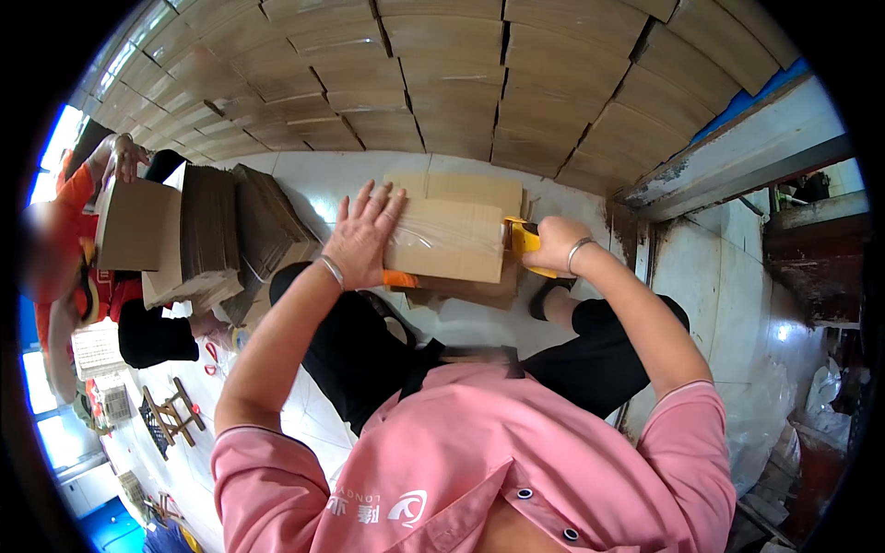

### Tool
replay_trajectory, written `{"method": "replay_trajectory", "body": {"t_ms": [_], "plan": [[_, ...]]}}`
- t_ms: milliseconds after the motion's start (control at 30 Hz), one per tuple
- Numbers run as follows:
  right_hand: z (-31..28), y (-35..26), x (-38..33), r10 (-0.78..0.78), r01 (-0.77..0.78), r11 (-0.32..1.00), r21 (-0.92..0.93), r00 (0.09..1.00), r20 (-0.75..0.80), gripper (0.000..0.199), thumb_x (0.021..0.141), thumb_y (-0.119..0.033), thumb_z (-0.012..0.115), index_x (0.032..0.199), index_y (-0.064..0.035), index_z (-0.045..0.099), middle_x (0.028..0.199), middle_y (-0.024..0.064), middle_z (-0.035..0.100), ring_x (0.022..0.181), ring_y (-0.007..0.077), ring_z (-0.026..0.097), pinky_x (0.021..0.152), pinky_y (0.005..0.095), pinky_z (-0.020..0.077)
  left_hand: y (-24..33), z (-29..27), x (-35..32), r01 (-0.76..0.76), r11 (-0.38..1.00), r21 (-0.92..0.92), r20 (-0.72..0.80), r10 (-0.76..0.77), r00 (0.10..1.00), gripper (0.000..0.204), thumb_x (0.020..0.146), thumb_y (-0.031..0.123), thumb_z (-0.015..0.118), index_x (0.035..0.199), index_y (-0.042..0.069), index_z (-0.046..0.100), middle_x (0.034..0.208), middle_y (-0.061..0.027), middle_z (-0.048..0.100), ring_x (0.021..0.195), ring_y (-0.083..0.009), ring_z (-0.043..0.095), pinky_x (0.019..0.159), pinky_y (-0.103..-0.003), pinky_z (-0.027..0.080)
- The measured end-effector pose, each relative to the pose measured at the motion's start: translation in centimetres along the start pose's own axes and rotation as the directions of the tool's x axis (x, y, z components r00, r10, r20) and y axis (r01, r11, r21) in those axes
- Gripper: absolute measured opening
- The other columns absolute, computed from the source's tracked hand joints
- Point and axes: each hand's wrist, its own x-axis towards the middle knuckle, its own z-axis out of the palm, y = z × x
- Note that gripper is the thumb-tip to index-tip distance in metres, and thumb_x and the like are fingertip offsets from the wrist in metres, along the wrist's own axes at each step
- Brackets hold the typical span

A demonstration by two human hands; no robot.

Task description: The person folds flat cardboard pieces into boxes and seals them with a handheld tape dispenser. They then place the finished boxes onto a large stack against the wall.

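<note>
A brown cardboard box (461, 207) rests on my knees, with a strip of clear tape (433, 238) across its top. My left hand (361, 235) lies flat on the box's left side, fingers spread, pressing it down. At the box's right edge my right hand (556, 243) grips a yellow tape dispenser (521, 241). Both wrists wear a thin bracelet.
Stacks of flattened cardboard (230, 230) stand to my left. Beyond them another person in orange (64, 230) holds a box (134, 224). A wall of stacked cartons (442, 74) fills the far side. A wooden ledge (737, 147) runs at right above white floor tiles.
</note>
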Motion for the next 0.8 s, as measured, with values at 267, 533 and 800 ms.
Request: {"method": "replay_trajectory", "body": {"t_ms": [267,533,800], "plan": [[3.3,-4.5,0.3,0.172,-0.156,0.984,0.088,0.959,-0.223,0.032,0.076,-0.032,0.058,0.081,-0.0025,0.069,0.082,0.0194,0.067,0.078,0.0361,0.065,0.069,0.0423,0.0518,7.8,-0.7,3.0,-0.19,0.98,0.06,0.103,0.183,0.978,0.112,0.058,0.056,0.076,0.148,0.021,0.018,0.149,-0.0221,0.018,0.138,-0.0386,0.019,0.107,-0.058,0.018],[5.5,-3.4,1.8,0.223,-0.203,0.97,0.136,0.963,-0.154,0.032,0.077,-0.037,0.057,0.089,-0.0099,0.071,0.095,0.0138,0.068,0.091,0.03,0.066,0.076,0.0398,0.0511,10.7,-2.5,5.8,-0.214,0.977,-0.014,0.114,0.214,0.97,0.082,0.058,0.044,0.076,0.131,0.022,0.047,0.134,-0.0233,0.038,0.124,-0.0404,0.036,0.099,-0.058,0.028],[0.0,-2.9,-1.9,0.151,-0.105,0.985,0.136,0.907,-0.394,0.041,0.074,-0.044,0.064,0.083,-0.0036,0.066,0.081,0.0173,0.068,0.077,0.032,0.066,0.068,0.0421,0.0516,5.9,-10.6,4.3,-0.197,0.875,-0.442,-0.197,0.12,0.973,0.06,0.056,0.035,0.082,0.108,0.012,0.062,0.103,-0.0199,0.055,0.103,-0.0348,0.052,0.089,-0.041,0.042]]}}
